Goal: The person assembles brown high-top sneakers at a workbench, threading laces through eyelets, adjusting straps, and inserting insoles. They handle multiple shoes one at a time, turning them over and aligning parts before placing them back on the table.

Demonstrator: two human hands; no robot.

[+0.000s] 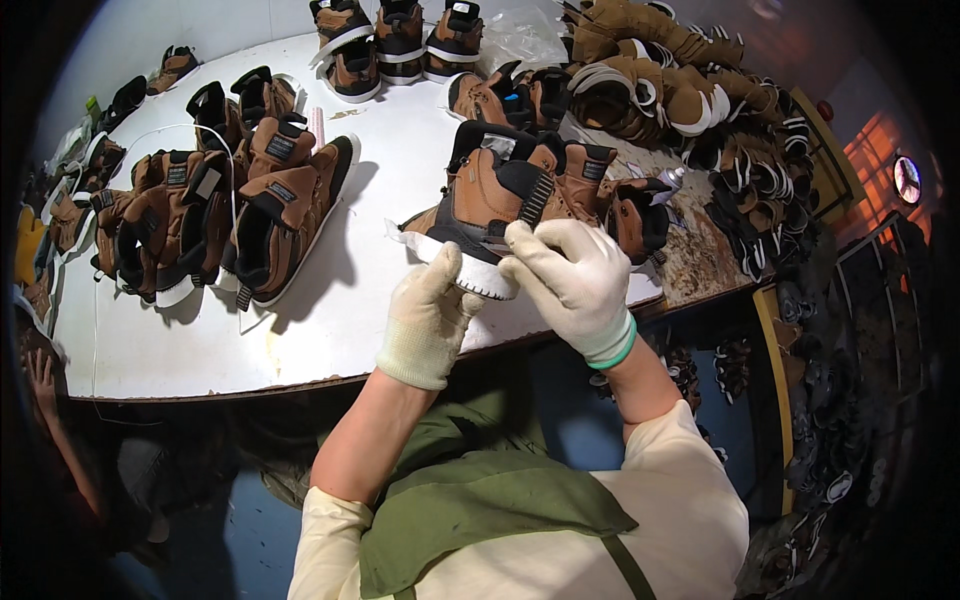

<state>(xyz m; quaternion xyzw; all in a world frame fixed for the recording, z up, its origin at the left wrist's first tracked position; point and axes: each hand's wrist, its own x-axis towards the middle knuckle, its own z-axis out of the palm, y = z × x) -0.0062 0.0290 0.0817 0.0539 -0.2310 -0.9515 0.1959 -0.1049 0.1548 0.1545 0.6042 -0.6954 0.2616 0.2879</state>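
A brown and black high-top boot (490, 195) with a white sole is tilted up off the white table in front of me. My left hand (430, 310), in a white knitted glove, grips its sole from below, thumb on the white edge. A strip of thin whitish film (408, 240) sticks out at the sole's left end. My right hand (572, 280), in a white glove with a green cuff, is closed in a pinch against the boot's near end. A thin dark sliver shows by its fingertips; what they hold is too small to name.
Several similar boots (285, 215) stand on the white table (340, 340) at left, and more boots (400, 40) at the back. Heaped uppers (640, 90) fill the far right. A spray can (670, 180) stands at right. Another person's hand (42, 385) shows at the left edge.
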